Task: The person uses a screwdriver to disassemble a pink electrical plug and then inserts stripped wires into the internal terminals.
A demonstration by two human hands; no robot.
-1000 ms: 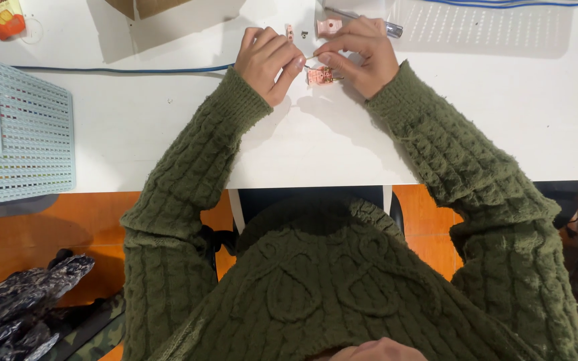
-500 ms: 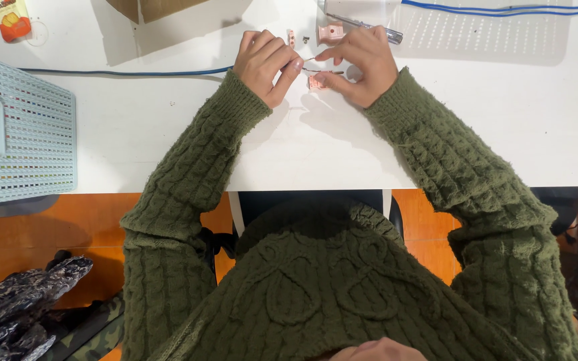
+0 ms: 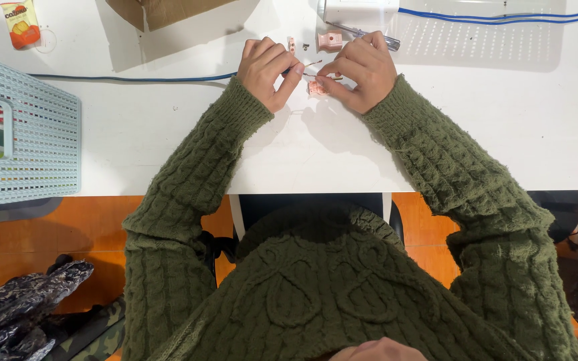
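both forearms, in green cable-knit sleeves, extend forward over the white table (image 3: 168,140) and converge at its far side. the left hand (image 3: 270,70) is curled, fingers bunched narrow, pinching the end of a thin wire (image 3: 310,64) between thumb and fingertips. the right hand (image 3: 362,72) faces it, fingers folded and closed on a small pink connector part (image 3: 316,89) held just above the tabletop; the part sits under the right thumb and forefinger, between the two hands. a second pink part (image 3: 330,41) lies just beyond the fingers, with a screwdriver (image 3: 369,35) beside it. a light blue perforated basket (image 3: 28,140) stands well apart at the left edge.
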